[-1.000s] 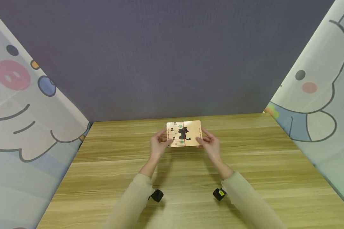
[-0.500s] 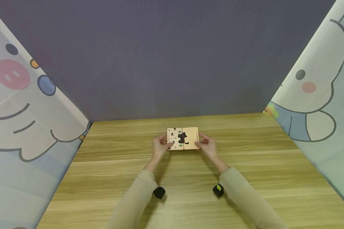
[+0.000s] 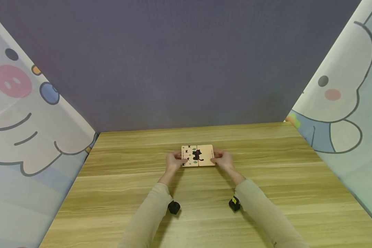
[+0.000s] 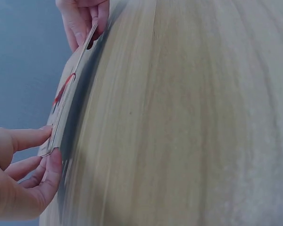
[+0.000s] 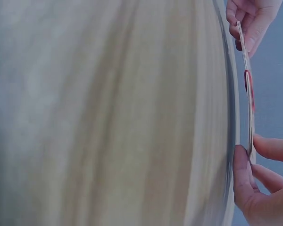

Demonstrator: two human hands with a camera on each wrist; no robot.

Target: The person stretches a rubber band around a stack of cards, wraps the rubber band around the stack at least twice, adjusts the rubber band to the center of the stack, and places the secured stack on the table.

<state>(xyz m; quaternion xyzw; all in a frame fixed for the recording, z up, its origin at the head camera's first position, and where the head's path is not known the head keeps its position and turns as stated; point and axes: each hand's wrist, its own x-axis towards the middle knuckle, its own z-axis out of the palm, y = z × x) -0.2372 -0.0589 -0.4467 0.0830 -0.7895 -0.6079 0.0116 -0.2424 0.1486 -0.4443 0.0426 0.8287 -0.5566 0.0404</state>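
Observation:
A small booklet (image 3: 206, 154) lies spread flat between both hands, a black cat drawn across its middle and a red cord along the fold. Its left page is lined with little cats and green marks; the right one is plain tan. My left hand (image 3: 172, 162) pinches the left edge, thumb on top and fingers underneath. At the opposite edge, my right hand (image 3: 224, 161) grips in the same way. Seen edge-on in the left wrist view, the booklet (image 4: 66, 99) shows several thin layers, held just over the wooden table. The red cord (image 5: 247, 80) loops round its edge.
The wooden table (image 3: 127, 193) ends at a dark grey panel (image 3: 186, 69) behind the hands. Cartoon-printed sheets stand at the left (image 3: 24, 120) and right (image 3: 338, 103). Black wrist cameras hang under the left sleeve (image 3: 152, 210) and right sleeve (image 3: 260, 203).
Both hands have brought the booklet lower and slightly nearer the body, down towards the table. Their grip on its two edges looks the same.

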